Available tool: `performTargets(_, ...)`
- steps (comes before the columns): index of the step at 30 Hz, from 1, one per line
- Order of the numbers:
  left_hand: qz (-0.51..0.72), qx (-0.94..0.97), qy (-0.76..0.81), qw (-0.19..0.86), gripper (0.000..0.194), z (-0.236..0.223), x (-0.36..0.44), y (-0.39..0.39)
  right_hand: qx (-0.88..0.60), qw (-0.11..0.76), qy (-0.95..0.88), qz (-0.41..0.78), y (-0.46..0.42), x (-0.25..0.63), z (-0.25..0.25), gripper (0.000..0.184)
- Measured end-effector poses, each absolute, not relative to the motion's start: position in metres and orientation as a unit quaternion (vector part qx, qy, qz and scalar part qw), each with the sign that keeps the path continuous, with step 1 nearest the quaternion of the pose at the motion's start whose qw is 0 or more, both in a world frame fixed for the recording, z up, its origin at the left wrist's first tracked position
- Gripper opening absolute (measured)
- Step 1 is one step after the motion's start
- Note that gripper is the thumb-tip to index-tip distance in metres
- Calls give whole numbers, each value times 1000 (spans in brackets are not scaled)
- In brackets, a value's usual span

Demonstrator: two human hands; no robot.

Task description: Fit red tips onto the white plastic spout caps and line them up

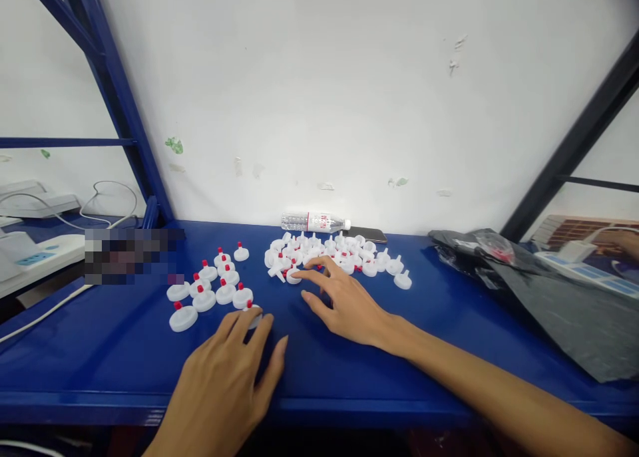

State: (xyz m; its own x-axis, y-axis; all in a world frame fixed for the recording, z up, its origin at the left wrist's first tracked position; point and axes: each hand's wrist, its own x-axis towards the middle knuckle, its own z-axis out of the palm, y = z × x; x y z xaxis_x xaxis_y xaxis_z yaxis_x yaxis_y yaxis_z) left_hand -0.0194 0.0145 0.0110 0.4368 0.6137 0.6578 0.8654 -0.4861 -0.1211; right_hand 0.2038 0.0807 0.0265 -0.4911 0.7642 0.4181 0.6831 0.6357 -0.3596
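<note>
My left hand (227, 377) rests on the blue shelf (100, 350), its fingertips on a white cap with a red tip (253, 314) at the near end of a set of several such capped pieces (210, 287) standing upright. My right hand (344, 301) reaches forward with fingers spread, its fingertips touching the near edge of a loose pile of white caps and small red tips (334, 254). Neither hand lifts anything.
A clear water bottle (314, 221) lies on its side by the wall with a dark phone (367, 234) beside it. A black plastic bag (539, 291) lies at the right. Blue frame posts (114, 98) rise at the left; power strips and cables sit on both sides.
</note>
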Motion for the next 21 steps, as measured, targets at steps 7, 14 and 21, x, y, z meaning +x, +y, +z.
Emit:
performTargets(7,-254,-793,-497,243,44,18,-25,11,-389,204,-898,41,92,200,18,51)
performTargets(14,-333,-812,-434,202,22,18,-24,8,-376,198,-905,23,91,202,18,46)
performTargets(21,-322,-837,-428,111,20,3,-18,9,-328,292,-893,99,72,212,33,31)
